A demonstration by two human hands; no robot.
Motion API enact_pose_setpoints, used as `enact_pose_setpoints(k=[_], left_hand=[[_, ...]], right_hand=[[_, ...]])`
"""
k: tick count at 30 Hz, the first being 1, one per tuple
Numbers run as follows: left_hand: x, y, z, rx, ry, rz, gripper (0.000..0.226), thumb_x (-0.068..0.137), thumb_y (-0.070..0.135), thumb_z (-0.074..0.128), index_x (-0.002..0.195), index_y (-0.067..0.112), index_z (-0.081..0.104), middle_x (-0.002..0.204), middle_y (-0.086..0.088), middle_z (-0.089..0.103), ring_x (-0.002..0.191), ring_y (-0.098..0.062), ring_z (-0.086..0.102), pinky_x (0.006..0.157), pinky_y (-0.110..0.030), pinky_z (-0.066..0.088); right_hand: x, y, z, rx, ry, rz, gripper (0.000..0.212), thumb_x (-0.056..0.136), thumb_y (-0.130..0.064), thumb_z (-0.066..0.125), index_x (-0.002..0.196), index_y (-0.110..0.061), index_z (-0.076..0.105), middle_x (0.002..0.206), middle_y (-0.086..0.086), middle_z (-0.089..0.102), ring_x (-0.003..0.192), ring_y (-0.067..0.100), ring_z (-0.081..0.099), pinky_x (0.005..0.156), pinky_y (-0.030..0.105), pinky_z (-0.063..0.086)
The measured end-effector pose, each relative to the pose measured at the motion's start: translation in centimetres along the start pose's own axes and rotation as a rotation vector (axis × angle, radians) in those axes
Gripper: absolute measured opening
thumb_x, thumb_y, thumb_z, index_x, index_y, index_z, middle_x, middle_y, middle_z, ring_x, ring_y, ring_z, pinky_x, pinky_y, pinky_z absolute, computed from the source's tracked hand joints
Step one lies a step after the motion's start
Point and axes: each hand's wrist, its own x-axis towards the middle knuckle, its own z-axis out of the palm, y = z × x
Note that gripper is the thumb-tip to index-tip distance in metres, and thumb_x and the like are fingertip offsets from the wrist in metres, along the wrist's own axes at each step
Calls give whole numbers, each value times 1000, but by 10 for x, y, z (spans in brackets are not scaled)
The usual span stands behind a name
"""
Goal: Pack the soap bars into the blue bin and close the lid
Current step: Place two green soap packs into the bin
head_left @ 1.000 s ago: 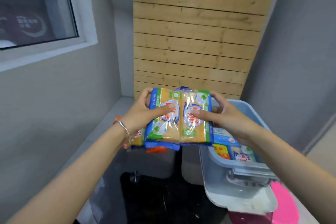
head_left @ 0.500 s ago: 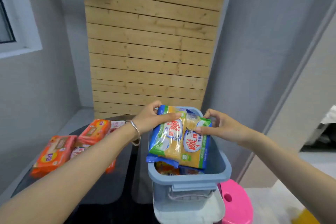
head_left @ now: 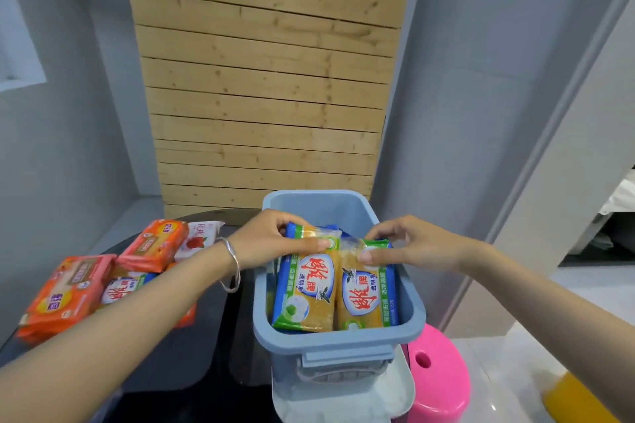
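A blue bin (head_left: 338, 336) stands on a dark table, its lid (head_left: 347, 402) lying under it. Inside the bin lie two yellow soap packs with blue and green edges, side by side: the left soap pack (head_left: 305, 292) and the right soap pack (head_left: 367, 299). My left hand (head_left: 271, 240) pinches the far end of the left pack. My right hand (head_left: 409, 244) pinches the far end of the right pack. Both hands are over the bin's far half.
Several more soap packs lie on the table at left: two orange packs (head_left: 65, 295) (head_left: 154, 244), a white pack (head_left: 202, 235) and a yellow one (head_left: 123, 288) partly under my left forearm. A pink stool (head_left: 439, 371) stands right of the bin. A wooden slat panel (head_left: 268, 79) is behind.
Both hands carried the two yellow soap packs rightward from over the table and lowered them into the blue bin. The view turned right and down.
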Motion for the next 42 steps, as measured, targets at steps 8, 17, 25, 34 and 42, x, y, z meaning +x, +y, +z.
enact_pose_setpoints(k=[8, 17, 25, 34, 42], left_hand=[[-5, -2, -1, 290, -174, -44, 37, 66, 50, 74, 91, 22, 70, 94, 7, 75, 84, -6, 71, 77, -28, 59], [15, 2, -8, 674, -254, -103, 28, 68, 67, 59, 79, 43, 68, 95, 19, 70, 96, -4, 62, 90, -23, 49], [38, 17, -3, 794, -509, -301, 38, 77, 50, 65, 100, 21, 73, 104, 6, 73, 92, -8, 67, 92, -31, 53], [56, 15, 9, 895, -654, -425, 40, 78, 49, 64, 105, 20, 71, 111, 5, 70, 93, -9, 62, 92, -29, 50], [6, 3, -11, 861, -150, -10, 46, 78, 53, 61, 116, 28, 63, 113, 9, 68, 97, -7, 61, 85, -25, 48]], right_hand=[[4, -2, 0, -157, -58, -12, 18, 69, -53, 70, 81, -41, 75, 92, -23, 73, 93, -1, 68, 73, 8, 51], [36, 9, 2, -595, -97, 38, 24, 84, -54, 57, 84, -34, 70, 106, -12, 67, 120, 3, 48, 113, 43, -16], [45, 10, 9, -675, -130, 23, 36, 79, -57, 61, 99, -31, 75, 98, -19, 67, 120, 5, 48, 114, 41, -12], [48, 2, 17, -815, -177, 44, 40, 82, -58, 56, 107, -32, 72, 110, -14, 72, 117, 5, 54, 117, 47, -11], [34, -5, 26, -565, 69, -2, 32, 80, -52, 64, 106, -34, 72, 113, -17, 68, 119, 11, 41, 110, 31, 27]])
